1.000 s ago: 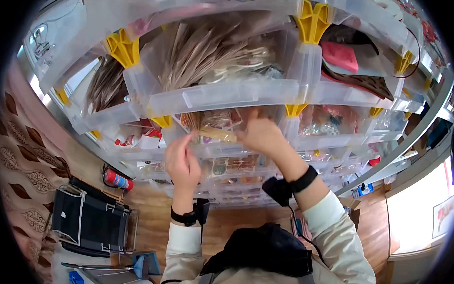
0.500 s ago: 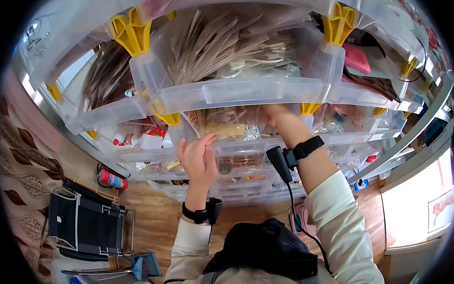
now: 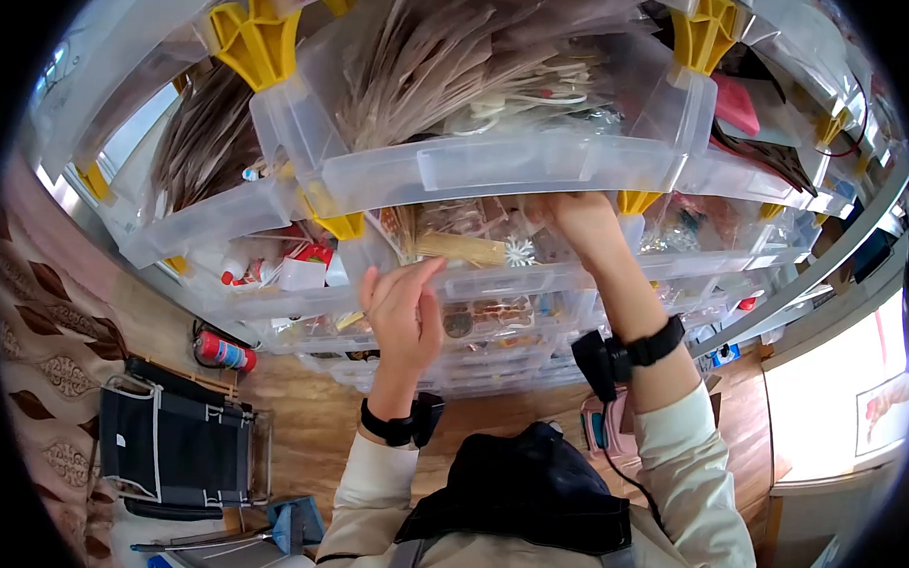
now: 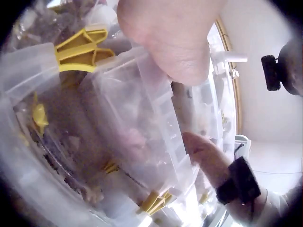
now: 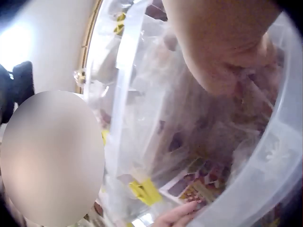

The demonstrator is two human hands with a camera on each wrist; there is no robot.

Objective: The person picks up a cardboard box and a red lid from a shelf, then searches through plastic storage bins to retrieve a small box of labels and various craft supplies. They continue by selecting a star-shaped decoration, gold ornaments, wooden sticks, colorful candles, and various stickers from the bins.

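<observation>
**Right hand point(image 3: 585, 226) inside a clear bin point(image 3: 515, 278), left hand point(image 3: 402, 307) at its front**

Nearest: pale sleeves point(image 3: 687, 452), with a black camera strapped at each wrist.

Left hand: relaxed, fingers lightly bent, thumb apart, grasping nothing visible. Fingertips lie close to the front wall of the bin; contact unclear.

Right hand: over the front wall and in the bin, under the edge of the bin above. Fingers largely hidden; cannot tell whether they grip anything.

Bin contents: a straw-coloured bundle point(image 3: 463, 248) lies behind the front wall, between the hands; a white snowflake shape point(image 3: 519, 251) sits just right of it, nearer the right hand.

Above: upper bin point(image 3: 499, 167), yellow supports point(image 3: 258, 39) at its corners, packed with thin greyish sheets point(image 3: 411, 82).

Farther, at floor level: red fire extinguisher point(image 3: 222, 352) and black folding chair point(image 3: 194, 440), both to the left.
</observation>
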